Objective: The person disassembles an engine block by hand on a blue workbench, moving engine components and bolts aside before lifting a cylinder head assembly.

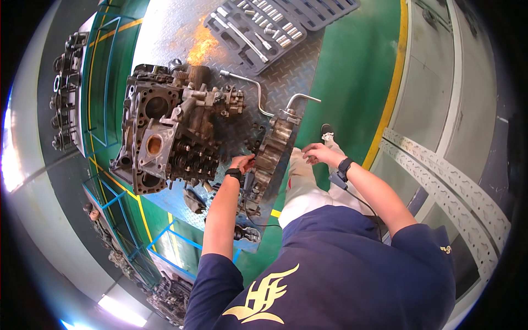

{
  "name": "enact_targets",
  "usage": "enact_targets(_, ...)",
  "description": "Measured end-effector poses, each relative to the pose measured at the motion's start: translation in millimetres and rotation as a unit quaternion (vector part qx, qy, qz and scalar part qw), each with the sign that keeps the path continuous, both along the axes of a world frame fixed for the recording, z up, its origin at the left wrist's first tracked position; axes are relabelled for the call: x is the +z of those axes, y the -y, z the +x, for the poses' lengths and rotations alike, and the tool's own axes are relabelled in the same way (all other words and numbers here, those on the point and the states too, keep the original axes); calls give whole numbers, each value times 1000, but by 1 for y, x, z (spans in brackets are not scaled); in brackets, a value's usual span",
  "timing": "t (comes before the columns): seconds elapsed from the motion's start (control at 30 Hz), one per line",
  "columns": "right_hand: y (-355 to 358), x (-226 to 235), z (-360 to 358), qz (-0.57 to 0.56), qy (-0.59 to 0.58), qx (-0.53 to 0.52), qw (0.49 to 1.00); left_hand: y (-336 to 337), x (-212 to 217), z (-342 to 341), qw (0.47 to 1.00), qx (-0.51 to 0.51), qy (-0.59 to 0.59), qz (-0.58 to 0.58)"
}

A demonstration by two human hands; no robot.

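My left hand [242,163] is at the near-left side of a long, worn metal engine part [273,147], which looks like a cylinder head. Its fingers are curled together at that side, and whatever is between them is too small to make out. My right hand [322,155] hangs in the air to the right of this part, over my leg, its fingers loosely bent and apart with nothing in them. Left of my left hand stands a big, dirty engine block [157,124] with round bores showing. A bent steel rod [301,98] sticks out at the part's far end.
A grey socket set case [242,47] lies spread out at the far side of the metal table [294,69]. A cranked steel wrench [258,88] rests between the block and the long part. Orange-yellow powder [202,44] is spilled there. Small dark parts [247,233] sit at the near edge.
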State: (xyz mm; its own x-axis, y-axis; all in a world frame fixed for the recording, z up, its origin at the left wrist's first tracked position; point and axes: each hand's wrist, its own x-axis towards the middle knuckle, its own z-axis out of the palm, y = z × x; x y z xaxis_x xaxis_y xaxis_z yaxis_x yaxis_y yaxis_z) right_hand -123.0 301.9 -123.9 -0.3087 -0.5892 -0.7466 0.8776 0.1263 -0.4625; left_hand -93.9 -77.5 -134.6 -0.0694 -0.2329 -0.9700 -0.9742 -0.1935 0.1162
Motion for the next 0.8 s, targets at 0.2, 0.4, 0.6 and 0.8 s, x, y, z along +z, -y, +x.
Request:
enact_targets(0.2,7,-18,14,-8,-9,9,1000,-10,6,1,990,-137,-34,5)
enact_targets(0.4,28,-24,17,-11,-30,63,997,16,-1,5,990,-84,-52,105)
enact_targets(0.6,29,-13,10,-7,-35,56,998,12,-11,-7,997,50,-46,-20)
enact_targets(0.8,22,-5,6,3,-31,41,999,17,-23,-9,983,-1,-128,-134)
